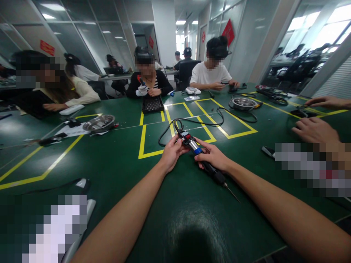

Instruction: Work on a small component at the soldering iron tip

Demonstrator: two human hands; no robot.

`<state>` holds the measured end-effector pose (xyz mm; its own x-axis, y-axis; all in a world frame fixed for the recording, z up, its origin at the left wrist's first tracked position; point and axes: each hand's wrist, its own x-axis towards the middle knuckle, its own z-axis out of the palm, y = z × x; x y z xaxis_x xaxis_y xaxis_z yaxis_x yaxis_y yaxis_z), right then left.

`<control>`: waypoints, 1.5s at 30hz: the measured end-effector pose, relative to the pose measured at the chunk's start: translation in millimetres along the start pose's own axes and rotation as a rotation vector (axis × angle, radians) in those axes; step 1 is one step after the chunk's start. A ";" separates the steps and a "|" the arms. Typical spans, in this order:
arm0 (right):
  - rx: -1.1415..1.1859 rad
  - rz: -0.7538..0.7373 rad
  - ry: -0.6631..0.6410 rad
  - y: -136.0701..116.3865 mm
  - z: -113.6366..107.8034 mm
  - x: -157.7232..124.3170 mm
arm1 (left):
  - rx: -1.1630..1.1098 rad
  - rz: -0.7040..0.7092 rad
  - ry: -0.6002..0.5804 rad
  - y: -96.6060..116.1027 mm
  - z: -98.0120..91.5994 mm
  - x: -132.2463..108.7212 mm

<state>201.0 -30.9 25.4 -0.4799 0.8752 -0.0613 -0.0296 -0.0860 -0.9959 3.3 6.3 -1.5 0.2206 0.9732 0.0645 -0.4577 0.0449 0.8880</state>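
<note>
Both my hands hold a black electric screwdriver (193,145) just above the green table (115,164). My left hand (172,152) is closed around its rear end, where the red and blue parts sit. My right hand (212,157) grips the dark barrel. The metal bit (231,193) points toward me and to the right. A black cable (197,122) runs from the tool's rear across the yellow-taped squares (142,142).
Several people sit around the table. A neighbour's hands (315,129) rest at the right. Metal bowls stand at the left (99,122) and far right (243,103). A black tray (152,104) lies ahead. A flat dark device (267,151) lies to my right.
</note>
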 end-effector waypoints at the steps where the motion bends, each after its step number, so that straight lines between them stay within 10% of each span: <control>1: 0.004 -0.001 0.002 0.5 -0.2 0.2 | 0.000 -0.008 -0.013 0.2 -0.1 -0.1; 21: -0.049 0.011 -0.004 2.5 -0.3 1.9 | -0.058 -0.033 -0.005 2.9 -2.4 0.5; 27: -0.593 -0.197 0.241 -9.0 3.0 -5.9 | -0.031 -0.033 0.029 2.7 -0.1 0.6; 32: -0.999 -0.294 0.169 -12.8 16.4 -14.8 | -0.015 -0.029 0.047 3.9 2.4 -1.3; 45: -1.016 -0.361 0.185 -1.8 10.1 -9.1 | 0.034 0.004 0.035 0.6 2.0 -0.8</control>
<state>196.5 -43.6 28.4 -0.4467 0.8353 0.3204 0.6359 0.5484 -0.5430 4.5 5.1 -0.1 0.1885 0.9807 0.0524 -0.4293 0.0343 0.9025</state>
